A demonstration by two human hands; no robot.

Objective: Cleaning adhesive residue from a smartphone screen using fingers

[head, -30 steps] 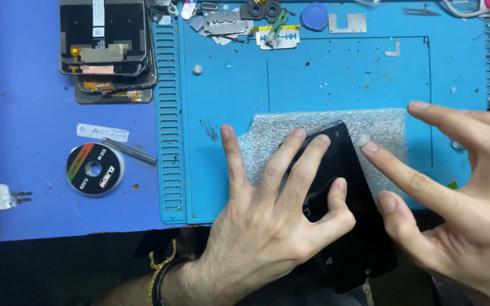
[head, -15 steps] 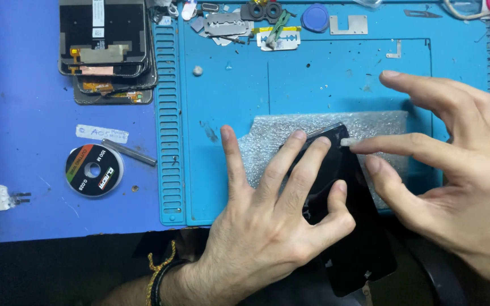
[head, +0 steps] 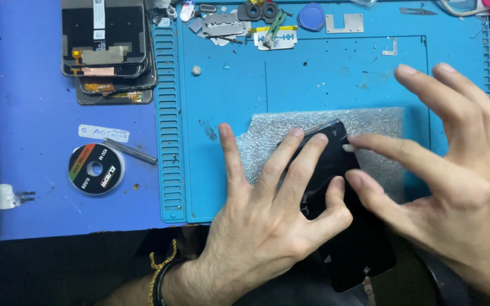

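Observation:
A black phone (head: pixel 344 226) lies tilted on a sheet of grey bubble wrap (head: pixel 370 127) over the blue work mat (head: pixel 324 73). My left hand (head: pixel 273 221) lies flat on the phone, fingers spread, pressing it down. My right hand (head: pixel 443 175) is beside it on the right; its index fingertip touches the phone's upper right edge, and its thumb rests on the phone's side. The other fingers are raised and apart. The phone's lower end hangs over the table's front edge.
A stack of phone screens (head: pixel 106 51) lies at the back left. A black wire spool (head: pixel 95 169), a white label and a thin metal rod (head: pixel 131 152) lie left of the mat. Razor blades (head: pixel 273 35), a blue pick (head: pixel 312 16) and small metal parts line the back edge.
My right hand has shifted from lying over the phone to pointing its index fingertip at the phone's upper right edge. My left hand and the phone have stayed put.

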